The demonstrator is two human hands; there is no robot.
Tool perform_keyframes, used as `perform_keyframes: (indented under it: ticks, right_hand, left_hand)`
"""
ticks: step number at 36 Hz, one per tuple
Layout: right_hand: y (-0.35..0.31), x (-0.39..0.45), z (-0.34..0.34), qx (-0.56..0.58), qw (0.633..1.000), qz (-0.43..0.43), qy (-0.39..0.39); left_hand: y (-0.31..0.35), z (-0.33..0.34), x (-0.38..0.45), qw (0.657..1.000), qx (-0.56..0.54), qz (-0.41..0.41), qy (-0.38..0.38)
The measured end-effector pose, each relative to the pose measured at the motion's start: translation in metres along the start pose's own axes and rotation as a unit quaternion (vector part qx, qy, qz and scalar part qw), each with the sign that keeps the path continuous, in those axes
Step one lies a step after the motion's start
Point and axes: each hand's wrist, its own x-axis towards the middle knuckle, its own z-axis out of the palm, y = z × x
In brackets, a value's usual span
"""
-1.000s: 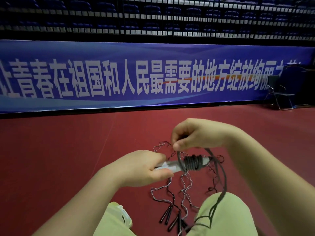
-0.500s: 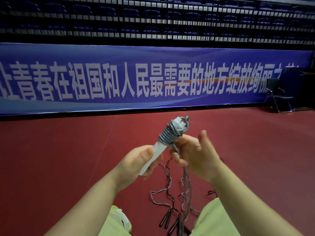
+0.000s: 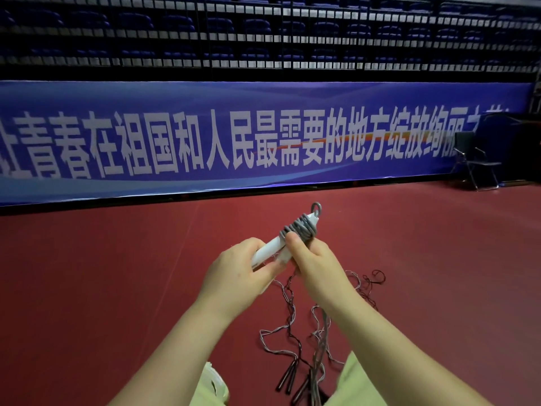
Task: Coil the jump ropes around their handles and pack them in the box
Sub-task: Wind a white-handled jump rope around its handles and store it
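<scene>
Close in, the left hand [image 3: 240,273] grips the white handles [image 3: 270,249] while the right hand [image 3: 314,265] pinches grey rope [image 3: 300,227] against its coils. Each turn probably wants steady tension, laid snug beside the last. Beyond, loose jump ropes [image 3: 289,332] lie on red floor [image 3: 117,273]; farther, a blue banner [image 3: 263,136], folding chair [image 3: 475,159]. No box shows.

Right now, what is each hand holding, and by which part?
Both hold one jump rope: the left hand grips the white handle at its lower end; the right hand pinches the grey coils wound near its top.
</scene>
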Motion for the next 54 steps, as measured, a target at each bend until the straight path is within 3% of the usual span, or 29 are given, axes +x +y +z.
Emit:
perform_keyframes:
  ticks: [4, 6, 7, 9, 11, 18, 21, 24, 27, 30, 34, 40, 45, 51, 54]
  right_hand:
    - [0.005, -0.001, -0.002, 0.06, 0.998, -0.01, -0.016]
    - [0.008, -0.003, -0.004, 0.111, 0.993, -0.006, -0.035]
    - [0.01, -0.004, -0.005, 0.138, 0.989, -0.006, -0.05]
    - [0.014, -0.007, -0.007, 0.171, 0.982, -0.009, -0.081]
    - [0.015, -0.009, -0.008, 0.198, 0.974, -0.017, -0.11]
    - [0.009, -0.005, -0.014, 0.201, 0.963, -0.05, -0.174]
    - [0.007, -0.004, -0.018, 0.204, 0.959, -0.047, -0.19]
    - [0.006, -0.003, -0.02, 0.208, 0.958, -0.043, -0.194]
    - [0.005, -0.003, -0.02, 0.186, 0.963, -0.033, -0.193]
    - [0.004, 0.001, -0.021, 0.127, 0.975, -0.008, -0.184]
    - [0.0, 0.006, -0.026, 0.03, 0.988, 0.043, -0.148]
    - [0.003, 0.01, -0.023, -0.1, 0.992, 0.035, -0.065]
    - [0.002, 0.008, -0.018, -0.096, 0.993, 0.045, -0.041]
    - [-0.004, 0.006, -0.017, -0.002, 0.993, 0.094, -0.068]
    - [-0.006, 0.009, -0.013, 0.033, 0.991, 0.119, -0.056]
  left_hand:
    - [0.003, -0.003, -0.001, 0.995, -0.023, -0.009, -0.1]
    - [0.003, -0.007, -0.004, 0.976, -0.125, -0.045, -0.171]
    - [0.003, -0.009, -0.006, 0.949, -0.215, -0.096, -0.212]
    - [0.004, -0.012, -0.011, 0.861, -0.367, -0.191, -0.295]
    - [0.006, -0.009, -0.02, 0.795, -0.461, -0.212, -0.332]
    - [0.006, -0.01, -0.025, 0.716, -0.565, -0.222, -0.344]
    - [0.004, -0.018, -0.024, 0.734, -0.539, -0.147, -0.387]
    - [0.01, -0.019, -0.026, 0.782, -0.494, -0.163, -0.344]
    - [0.016, -0.018, -0.026, 0.801, -0.483, -0.173, -0.311]
    - [0.017, -0.019, -0.023, 0.82, -0.457, -0.183, -0.292]
    - [0.013, -0.016, -0.014, 0.883, -0.363, -0.183, -0.235]
    - [0.009, -0.004, -0.006, 0.904, -0.318, -0.194, -0.209]
    - [0.006, -0.004, 0.0, 0.892, -0.338, -0.221, -0.202]
    - [-0.002, -0.011, 0.007, 0.977, -0.164, -0.092, -0.1]
    - [0.001, -0.005, 0.003, 0.992, -0.096, -0.049, -0.061]
